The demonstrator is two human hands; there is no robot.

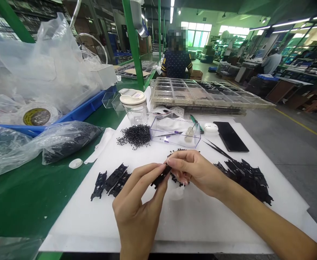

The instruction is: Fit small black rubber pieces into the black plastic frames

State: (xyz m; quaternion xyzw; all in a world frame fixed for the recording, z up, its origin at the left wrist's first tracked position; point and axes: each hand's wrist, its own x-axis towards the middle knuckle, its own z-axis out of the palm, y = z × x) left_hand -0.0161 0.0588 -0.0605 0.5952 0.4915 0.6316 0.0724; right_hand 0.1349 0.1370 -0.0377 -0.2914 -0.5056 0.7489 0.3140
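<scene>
White board (196,224), black part (161,176) in left grip (139,202)

The left hand (139,207) pinches a black plastic bracket (161,176) (slotted, tilted up), and the right hand's (198,169) thumb and index finger meet its upper end. Loose black bracket parts (246,180) lie right of the hands on the white work mat (93,224), near a black smartphone (231,136).

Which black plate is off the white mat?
The plate pinched in the left hand, with the right hand at its far end; the others lie on the mat, in a left group and a right pile.
</scene>
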